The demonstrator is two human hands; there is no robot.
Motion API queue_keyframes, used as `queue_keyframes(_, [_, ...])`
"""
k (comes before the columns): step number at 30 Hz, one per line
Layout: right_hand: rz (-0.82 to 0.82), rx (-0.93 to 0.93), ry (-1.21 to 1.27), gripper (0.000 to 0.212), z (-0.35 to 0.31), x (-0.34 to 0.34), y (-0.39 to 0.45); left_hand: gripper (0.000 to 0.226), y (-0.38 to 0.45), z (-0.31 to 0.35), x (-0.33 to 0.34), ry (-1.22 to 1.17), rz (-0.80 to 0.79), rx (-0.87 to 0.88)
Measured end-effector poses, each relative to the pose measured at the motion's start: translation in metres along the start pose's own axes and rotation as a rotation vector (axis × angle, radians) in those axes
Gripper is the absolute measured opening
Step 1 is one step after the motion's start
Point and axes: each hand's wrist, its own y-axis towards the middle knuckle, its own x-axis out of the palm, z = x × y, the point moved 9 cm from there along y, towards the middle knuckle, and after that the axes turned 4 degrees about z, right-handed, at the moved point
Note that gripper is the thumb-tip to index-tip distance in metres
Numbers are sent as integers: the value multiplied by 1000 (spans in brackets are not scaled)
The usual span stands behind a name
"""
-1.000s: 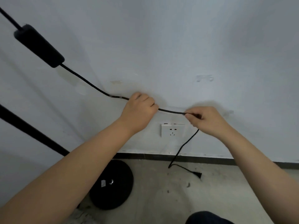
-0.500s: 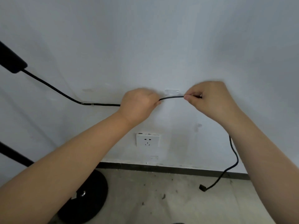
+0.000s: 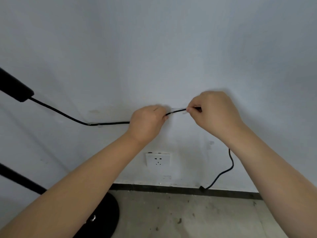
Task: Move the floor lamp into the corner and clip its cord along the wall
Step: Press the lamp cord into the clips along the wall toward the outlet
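The lamp's black cord (image 3: pixel 109 124) runs from an inline switch box (image 3: pixel 15 91) at the left, down along the white wall and through a clear clip (image 3: pixel 99 125). My left hand (image 3: pixel 147 121) grips the cord against the wall. My right hand (image 3: pixel 212 111) pinches it a short way to the right. The taut piece between my hands lies across a second clear clip (image 3: pixel 178 110). Past my right wrist the cord hangs down to its plug (image 3: pixel 202 188) near the skirting. The lamp's round black base (image 3: pixel 109 213) and pole (image 3: pixel 18 179) stand at the lower left.
A white wall socket (image 3: pixel 158 159) sits below my hands. A dark skirting strip (image 3: pixel 171 188) runs along the wall's foot above a dusty concrete floor (image 3: pixel 197 215). A faint tape mark (image 3: pixel 94 111) shows on the wall left of my left hand.
Both hands have carried the cord up and to the right, from above the socket to the second clip. The plug has swung from the floor to the right, by the skirting.
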Motion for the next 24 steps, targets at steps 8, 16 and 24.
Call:
queue_keyframes(8, [151, 19, 137, 13, 22, -11, 5, 6, 5, 4, -1, 8, -49, -21])
queue_keyframes(16, [354, 113, 380, 8, 68, 0, -43, 34, 9, 51, 6, 67, -82, 316])
queue_keyframes(24, [173, 403, 721, 21, 131, 27, -93, 18, 11, 63, 12, 255, 69, 306])
